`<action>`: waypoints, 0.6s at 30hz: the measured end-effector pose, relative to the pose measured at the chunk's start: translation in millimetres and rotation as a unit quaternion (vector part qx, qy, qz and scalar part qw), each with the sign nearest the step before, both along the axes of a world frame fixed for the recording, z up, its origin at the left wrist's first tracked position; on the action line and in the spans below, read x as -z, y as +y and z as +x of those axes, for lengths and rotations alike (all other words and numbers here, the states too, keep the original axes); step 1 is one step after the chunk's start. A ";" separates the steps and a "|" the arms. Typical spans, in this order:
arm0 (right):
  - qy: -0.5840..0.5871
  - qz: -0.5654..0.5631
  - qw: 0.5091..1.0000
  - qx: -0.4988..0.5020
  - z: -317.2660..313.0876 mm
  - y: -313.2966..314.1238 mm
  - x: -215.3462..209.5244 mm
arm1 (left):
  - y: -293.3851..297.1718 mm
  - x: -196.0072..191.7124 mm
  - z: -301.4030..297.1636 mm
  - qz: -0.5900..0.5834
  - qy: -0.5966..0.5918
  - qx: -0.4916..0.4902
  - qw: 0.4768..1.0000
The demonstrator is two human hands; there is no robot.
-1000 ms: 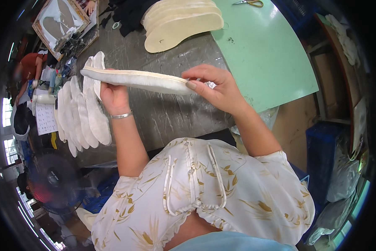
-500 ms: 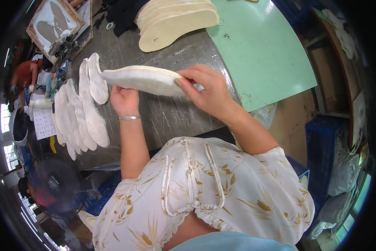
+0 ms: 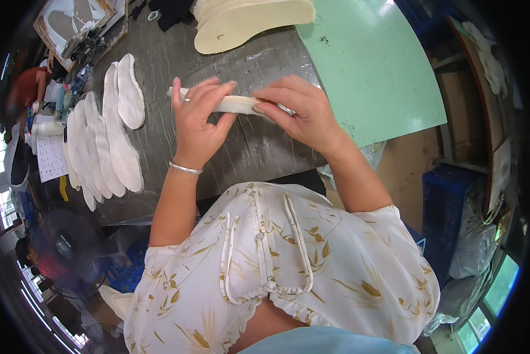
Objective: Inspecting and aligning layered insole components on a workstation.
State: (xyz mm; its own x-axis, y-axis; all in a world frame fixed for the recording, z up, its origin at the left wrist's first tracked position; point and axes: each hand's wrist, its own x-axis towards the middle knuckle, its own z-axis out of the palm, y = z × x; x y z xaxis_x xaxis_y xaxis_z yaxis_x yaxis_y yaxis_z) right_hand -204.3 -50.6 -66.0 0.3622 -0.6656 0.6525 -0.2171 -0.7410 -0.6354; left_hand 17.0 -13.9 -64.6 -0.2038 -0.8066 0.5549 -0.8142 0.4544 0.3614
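Over the dark worktable, both my hands hold a white fleecy insole [image 3: 239, 105] edge-on, its cream rim turned upward. A seam line along the rim suggests two layers, though I cannot tell for sure. My left hand [image 3: 201, 121], with a silver bangle at the wrist, has its fingers over the far side and hides much of that end. At the other end my right hand [image 3: 305, 115] pinches the insole between thumb and fingers. Left of my hands lie finished-looking white insoles [image 3: 131, 91], and an overlapping row of white insoles [image 3: 123, 154] fans out nearer me.
A stack of cream insole pieces [image 3: 253, 29] lies at the far side, beside a green board [image 3: 371, 65]. Bottles [image 3: 48, 128] and a written sheet [image 3: 52, 158] are at the left. A fan [image 3: 64, 243] stands lower left, blue crates [image 3: 450, 203] at right. Another person [image 3: 30, 88] is far left.
My left hand has risen from beneath the insole and now grips it from the far side, closer to my right hand. The insole is turned more edge-on. The view has shifted slightly.
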 end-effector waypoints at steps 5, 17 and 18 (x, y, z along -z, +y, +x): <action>-0.063 -0.033 0.995 0.069 -1.2 5.1 -4.6 | -13.0 -24.3 -3.5 0.067 0.104 0.061 0.990; -0.075 -0.106 0.983 0.127 7.1 3.1 -11.1 | -6.9 -32.9 -4.7 0.055 0.129 0.049 0.989; -0.069 -0.116 0.982 0.130 6.9 1.7 -11.4 | -6.7 -33.4 -5.3 0.054 0.120 0.050 0.990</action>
State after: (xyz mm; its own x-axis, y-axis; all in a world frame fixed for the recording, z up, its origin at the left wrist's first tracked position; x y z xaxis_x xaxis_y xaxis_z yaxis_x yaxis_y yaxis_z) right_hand -197.4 -48.9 -54.6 0.0971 -0.5510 0.8288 -0.3422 -0.8005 -0.4921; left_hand 11.6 -20.6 -31.3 -0.1591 -0.8457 0.5093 -0.6521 0.4774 0.5890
